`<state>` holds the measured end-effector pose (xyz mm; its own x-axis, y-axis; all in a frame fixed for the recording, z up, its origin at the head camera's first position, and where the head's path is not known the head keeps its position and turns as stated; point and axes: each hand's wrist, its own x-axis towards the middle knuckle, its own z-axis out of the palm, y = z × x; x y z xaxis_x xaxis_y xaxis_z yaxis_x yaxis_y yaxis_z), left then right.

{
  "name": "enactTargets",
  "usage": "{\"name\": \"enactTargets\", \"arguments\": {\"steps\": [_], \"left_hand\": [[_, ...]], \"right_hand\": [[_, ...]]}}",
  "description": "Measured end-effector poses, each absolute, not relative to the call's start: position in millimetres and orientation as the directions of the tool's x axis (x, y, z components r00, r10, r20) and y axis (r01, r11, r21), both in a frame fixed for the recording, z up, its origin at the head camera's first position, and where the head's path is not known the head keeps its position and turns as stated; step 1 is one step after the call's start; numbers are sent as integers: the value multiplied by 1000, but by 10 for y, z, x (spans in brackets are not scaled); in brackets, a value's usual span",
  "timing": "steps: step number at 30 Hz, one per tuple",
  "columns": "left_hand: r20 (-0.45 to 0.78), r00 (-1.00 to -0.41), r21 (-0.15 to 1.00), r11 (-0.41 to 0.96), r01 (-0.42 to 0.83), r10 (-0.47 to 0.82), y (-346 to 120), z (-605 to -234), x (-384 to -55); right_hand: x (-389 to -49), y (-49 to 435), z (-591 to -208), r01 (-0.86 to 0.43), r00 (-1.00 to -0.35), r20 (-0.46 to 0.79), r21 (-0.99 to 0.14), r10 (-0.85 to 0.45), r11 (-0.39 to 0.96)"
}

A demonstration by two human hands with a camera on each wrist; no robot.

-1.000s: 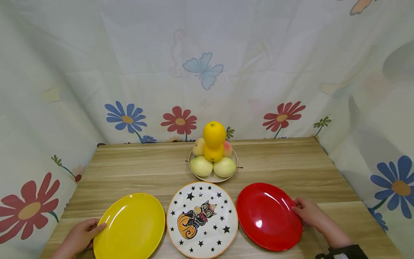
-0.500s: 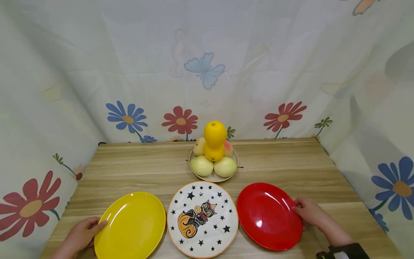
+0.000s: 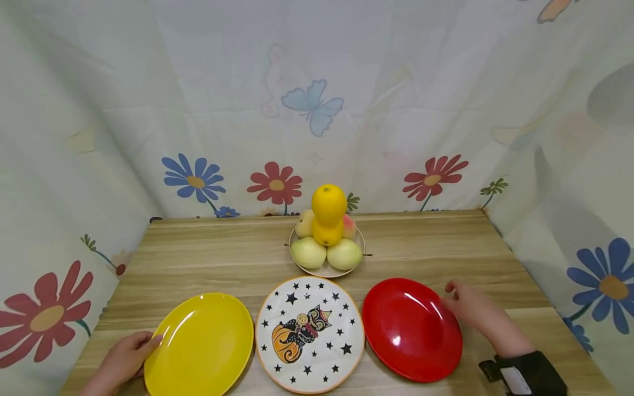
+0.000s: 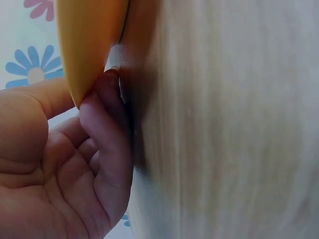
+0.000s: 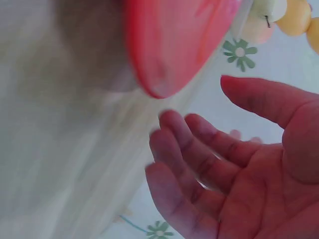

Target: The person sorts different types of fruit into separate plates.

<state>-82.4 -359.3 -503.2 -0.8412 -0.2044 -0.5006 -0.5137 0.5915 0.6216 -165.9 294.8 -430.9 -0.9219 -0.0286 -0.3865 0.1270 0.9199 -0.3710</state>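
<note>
My left hand [image 3: 126,358] pinches the left edge of a yellow plate [image 3: 200,344], thumb on top and fingers beneath the rim. In the left wrist view the curled fingers [image 4: 107,124] lie under that rim, close over the table. Beside it, in the middle, lies a white plate [image 3: 342,308] with a black cat, an orange pumpkin and stars. A red plate [image 3: 413,330] is to its right. My right hand [image 3: 470,305] is off the red plate's right edge, holding nothing. The right wrist view shows its fingers [image 5: 192,149] relaxed and apart from the red rim.
Behind the white plate stands a bowl [image 3: 327,272] of fruit: two pale green pears [image 3: 308,253] in front, yellow round fruit [image 3: 329,203] stacked above, a peach [image 3: 349,226] behind. A wooden table [image 3: 213,253] bears everything. A flower-printed curtain [image 3: 223,121] encloses the back and sides.
My right hand has let go of the red plate's edge and lifted slightly up and away. The left hand keeps its hold on the yellow plate; the plates stay in place.
</note>
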Motion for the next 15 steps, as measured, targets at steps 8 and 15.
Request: {"name": "enactTargets", "arguments": {"steps": [8,15], "left_hand": [[-503,-838,619,590,-519,-211,-3584,-5043,-824],[-494,-844,621,595,-510,-209,-3585,-5037,-812]], "right_hand": [[-1765,2579,-4135,-18,-987,-145,-364,-75,931],[-1906,2278,-4015,-215,-976,81,-424,-200,880]]}}
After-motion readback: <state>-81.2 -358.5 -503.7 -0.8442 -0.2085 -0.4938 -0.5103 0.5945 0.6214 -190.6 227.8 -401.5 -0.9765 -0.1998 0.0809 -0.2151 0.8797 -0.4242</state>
